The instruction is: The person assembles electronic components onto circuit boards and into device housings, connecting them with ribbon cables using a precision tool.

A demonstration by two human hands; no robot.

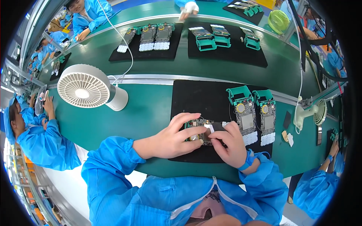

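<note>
A workbench covered in green is seen from above, and every place below is given relative to the black mat (196, 100) lying at its middle. Well to the left of the mat, a white desk fan (83, 87) is stood on the green surface, its round grille turned upward. Just left of the mat's near edge, the left hand (171, 138) is brought in from a blue sleeve; its fingers are spread fairly wide and laid over the left end of a small circuit board (199, 130), which is pinned flat on the mat's near half. The board is judged to be light, thin and stiff, yet fragile, with small parts and a round metal cell exposed on its face; it is best taken by its bare edges, never by the components. At the board's right end, the right hand (229, 145) is closed narrowly, thumb and forefinger pinched together on a small white piece at the board's edge; what exactly is pinched cannot be told. A blue strap (249, 161) is worn at that wrist. On the mat's right half, two finished boards in teal frames (253, 113) are laid side by side, close to the hands but apart from them. Just beyond the mat's right edge, a second small fan (313, 112) is stood.
</note>
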